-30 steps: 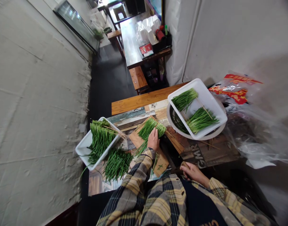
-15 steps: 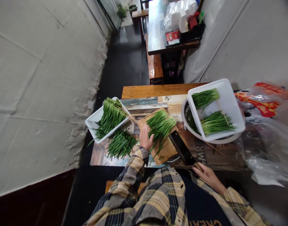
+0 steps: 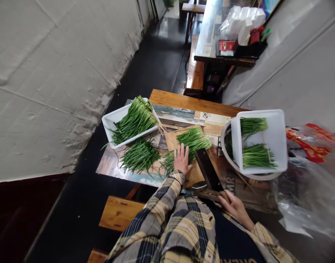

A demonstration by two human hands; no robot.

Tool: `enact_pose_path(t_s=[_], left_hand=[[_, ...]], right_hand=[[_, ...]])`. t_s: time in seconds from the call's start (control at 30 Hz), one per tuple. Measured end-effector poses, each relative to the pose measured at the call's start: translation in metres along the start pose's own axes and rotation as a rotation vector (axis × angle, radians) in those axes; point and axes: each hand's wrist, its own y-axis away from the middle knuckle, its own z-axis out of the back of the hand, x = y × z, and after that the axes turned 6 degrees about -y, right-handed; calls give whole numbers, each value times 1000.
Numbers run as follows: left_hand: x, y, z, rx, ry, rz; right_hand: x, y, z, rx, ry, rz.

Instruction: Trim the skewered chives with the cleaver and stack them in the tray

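- Now, greens (image 3: 191, 137) lie on the board (image 3: 171, 140), atop the desk (image 3: 211, 128).
- Left hand (image 3: 182, 160): grip spread nearly flat over the greens' near side, fingers closed round nothing.
- Right hand (image 3: 235, 207): grip wrapped round the handle of the cleaver (image 3: 208, 170), its blade beside the pale ends.
- Greens seem light, limp, easily bruised, perhaps slippery; best gathered mid-bunch under flat fingers.
- Cleaver looks stiff, fairly heavy; the handle suits holding.
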Motion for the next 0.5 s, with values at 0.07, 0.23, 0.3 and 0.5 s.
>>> enact_pose_path(t_s=[0.07, 0.23, 0.3, 0.5], left_hand=[[7, -5, -1, 19, 3, -23], [22, -1, -8, 92, 6, -14], [24, 1, -12, 102, 2, 2], [28, -5, -12, 117, -18, 50]], right_hand=[[4, -4, -2, -2, 17, 4], [8, -13, -9, 4, 13, -6], [12, -18, -13, -1, -1, -6], [26, -36, -28, -4, -4, 12]])
